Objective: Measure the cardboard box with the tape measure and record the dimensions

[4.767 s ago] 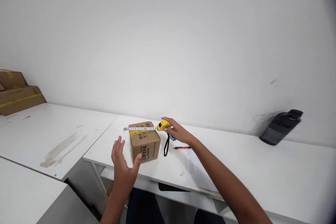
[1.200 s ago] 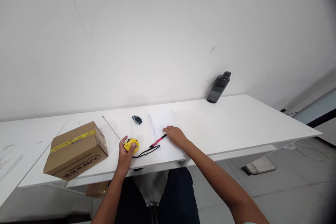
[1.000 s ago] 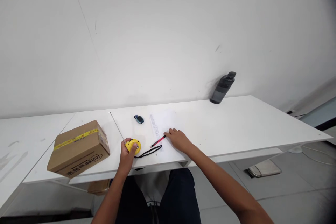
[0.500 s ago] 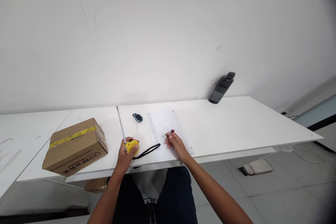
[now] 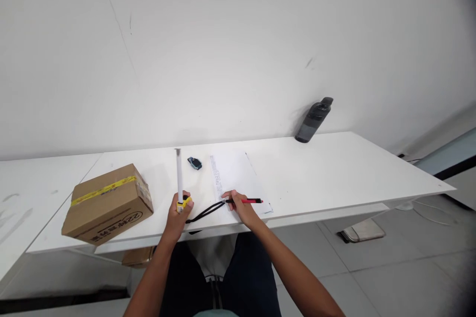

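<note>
In my left hand (image 5: 176, 214) is a yellow tape measure (image 5: 183, 204), its blade (image 5: 179, 173) drawn out toward the wall and ending in a metal hook. A black wrist strap (image 5: 206, 212) trails from the tape measure over to the paper. My right hand (image 5: 239, 206) is closed around a red and black pen (image 5: 250, 201), which lies nearly level with its red-tipped end to the right. Beneath that hand rests a white sheet of paper (image 5: 238, 173) with a printed strip along its left side. A small dark wristwatch-like object (image 5: 194, 163) lies left of the paper.
A taped cardboard box (image 5: 107, 208) sits on the white table (image 5: 316, 178) at left. Near the wall, a dark bottle (image 5: 314, 121) stands at right. Another carton (image 5: 137, 256) is under the table, and a flat grey object (image 5: 362, 231) lies on the floor.
My left hand has turned the tape measure, so its blade now shows broad side and points more upright. The pen has swung level in my right hand, which has moved slightly left.
</note>
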`<state>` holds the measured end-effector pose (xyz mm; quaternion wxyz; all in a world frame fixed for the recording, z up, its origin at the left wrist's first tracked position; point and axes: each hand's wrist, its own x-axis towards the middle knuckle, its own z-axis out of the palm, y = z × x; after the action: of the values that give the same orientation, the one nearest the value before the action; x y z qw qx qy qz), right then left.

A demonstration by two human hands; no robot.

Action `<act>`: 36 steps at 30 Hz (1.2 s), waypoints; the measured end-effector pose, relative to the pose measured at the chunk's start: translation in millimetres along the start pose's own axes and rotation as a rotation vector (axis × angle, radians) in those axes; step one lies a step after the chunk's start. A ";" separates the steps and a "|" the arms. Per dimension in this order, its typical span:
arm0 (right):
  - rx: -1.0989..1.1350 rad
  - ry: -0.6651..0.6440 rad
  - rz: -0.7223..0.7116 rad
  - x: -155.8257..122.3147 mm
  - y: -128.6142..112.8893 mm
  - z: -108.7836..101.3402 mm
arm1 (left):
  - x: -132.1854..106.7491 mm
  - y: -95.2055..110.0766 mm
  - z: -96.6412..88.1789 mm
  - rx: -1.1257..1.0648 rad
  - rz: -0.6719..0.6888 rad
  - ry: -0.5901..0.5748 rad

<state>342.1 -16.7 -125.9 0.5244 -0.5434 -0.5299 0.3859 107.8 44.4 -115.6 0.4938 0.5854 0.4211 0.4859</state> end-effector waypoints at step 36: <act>-0.307 0.017 -0.033 -5.5 -2.3 11.5 | -5.4 8.7 -0.4 0.159 0.022 -0.036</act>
<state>329.7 -20.5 -126.2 0.4460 -0.6117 -0.5869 0.2872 106.6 37.8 -107.8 0.4481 0.6357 0.4430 0.4459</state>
